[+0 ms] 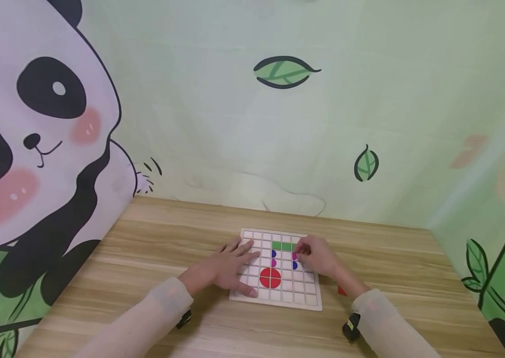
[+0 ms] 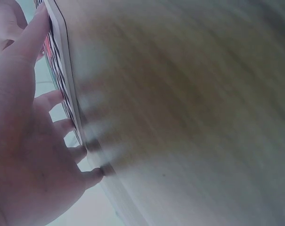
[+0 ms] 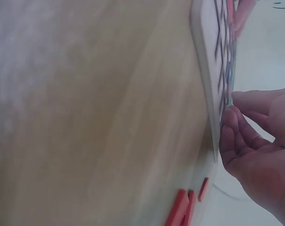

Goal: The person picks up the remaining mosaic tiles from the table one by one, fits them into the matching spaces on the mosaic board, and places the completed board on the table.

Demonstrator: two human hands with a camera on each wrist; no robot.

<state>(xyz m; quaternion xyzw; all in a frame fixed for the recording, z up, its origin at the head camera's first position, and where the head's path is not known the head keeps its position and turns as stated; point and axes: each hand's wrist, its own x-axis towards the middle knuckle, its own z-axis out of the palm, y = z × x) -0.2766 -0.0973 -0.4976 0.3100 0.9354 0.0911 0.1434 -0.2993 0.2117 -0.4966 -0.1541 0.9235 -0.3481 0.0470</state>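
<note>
Lies flat at the lower centre of the head frame as a white gridded board (image 1: 299, 297) bearing a green strip (image 1: 282, 246), red disc (image 1: 266, 273), blue half-discs (image 1: 273, 254) and magenta half-discs (image 1: 273, 262).

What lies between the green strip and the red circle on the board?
In the head view, a blue half-disc lies below the green strip, then a magenta half-disc just above the red circle.

Under the left hand (image 1: 230, 267), the white, gridded, rectangular board (image 1: 287, 286) looks smooth and matt on the light-brown, smooth, wood-grained table (image 1: 252, 334).
</note>
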